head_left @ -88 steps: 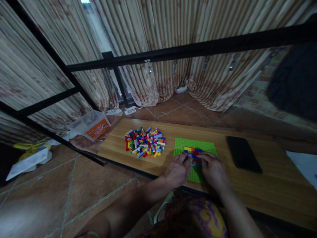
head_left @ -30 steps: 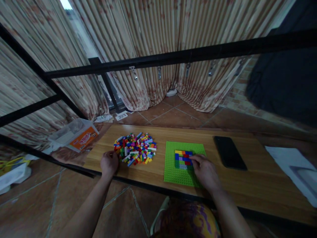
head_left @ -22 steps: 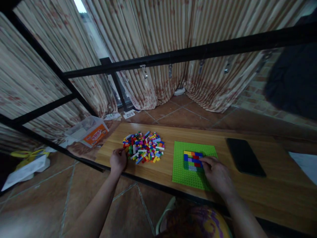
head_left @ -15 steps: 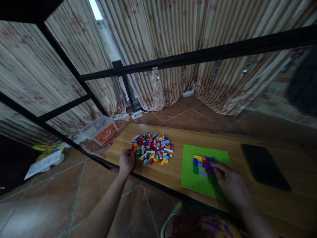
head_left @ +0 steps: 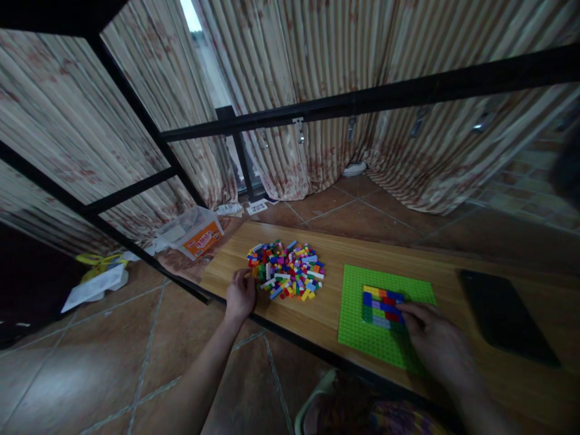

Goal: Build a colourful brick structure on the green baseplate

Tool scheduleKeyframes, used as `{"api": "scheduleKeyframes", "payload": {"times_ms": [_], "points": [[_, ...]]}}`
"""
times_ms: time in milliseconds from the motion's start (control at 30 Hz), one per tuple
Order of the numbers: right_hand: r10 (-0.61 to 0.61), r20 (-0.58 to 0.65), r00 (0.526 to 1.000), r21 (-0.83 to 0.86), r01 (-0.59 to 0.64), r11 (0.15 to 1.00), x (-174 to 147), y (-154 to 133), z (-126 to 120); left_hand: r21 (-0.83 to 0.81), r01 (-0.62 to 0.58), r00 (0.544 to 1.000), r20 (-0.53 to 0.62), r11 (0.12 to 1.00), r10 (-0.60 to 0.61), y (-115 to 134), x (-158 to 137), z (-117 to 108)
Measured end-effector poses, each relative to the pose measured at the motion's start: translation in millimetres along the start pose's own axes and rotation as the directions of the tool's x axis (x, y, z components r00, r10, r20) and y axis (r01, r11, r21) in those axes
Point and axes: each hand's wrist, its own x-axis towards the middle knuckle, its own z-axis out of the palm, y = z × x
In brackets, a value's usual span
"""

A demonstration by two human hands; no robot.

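My left hand point(head_left: 241, 295) rests at the left edge of a pile of small building bricks point(head_left: 290, 270) in many colours. Its fingers are curled together beside some orange bricks, and whatever may be between the fingertips is too small to make out. On a green studded baseplate point(head_left: 356, 335) sits a compact patch of coloured bricks point(head_left: 380, 306), with yellow and orange along the far edge and blue, red, purple and green in the rows below. My right hand point(head_left: 437, 338) reaches over the plate's right side, thumb and finger pinched at a blue brick on the patch's right edge.
A dark flat tablet-like slab point(head_left: 505, 314) lies right of the baseplate on the wooden table point(head_left: 324, 241). A clear plastic box point(head_left: 193, 232) with an orange label stands on the tiled floor beyond the table's left end. Black metal bars point(head_left: 317, 112) cross before striped curtains.
The view has shifted slightly, so the whole scene sits further right. Both hands keep nearly the same places, at the pile and at the brick patch.
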Motion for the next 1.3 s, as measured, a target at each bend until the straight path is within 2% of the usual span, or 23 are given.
{"api": "scheduleKeyframes", "payload": {"times_ms": [67,133,233,367,467,567,867,1300], "points": [[-0.003,0.006,1.000,-0.002,0.003,1.000,0,0,0,-0.005,-0.072,0.997,-0.024,0.997,0.072,6,-5,1],[-0.004,0.007,1.000,0.000,0.004,1.000,0,1,1,-0.008,-0.200,0.980,-0.015,0.980,0.200,18,-12,3],[-0.007,0.006,1.000,-0.006,0.007,1.000,1,2,2,-0.019,-0.386,0.918,0.087,0.922,0.386,44,-24,12],[-0.020,0.000,1.000,0.002,0.020,1.000,1,2,2,0.031,-0.540,0.826,0.215,0.841,0.522,77,-32,29],[-0.015,-0.002,1.000,0.009,0.015,1.000,0,-1,0,0.080,-0.567,0.797,0.305,0.820,0.522,90,-33,41],[-0.017,0.009,1.000,0.021,0.017,1.000,0,-4,-2,0.115,-0.568,0.791,0.350,0.815,0.502,95,-31,48],[-0.048,0.000,0.999,0.056,0.048,0.997,1,-9,-4,0.146,-0.534,0.814,0.354,0.833,0.460,99,-22,57],[-0.041,-0.015,0.999,0.068,0.042,0.997,2,-10,-4,0.116,-0.620,0.754,0.362,0.776,0.548,104,-16,58]]}}
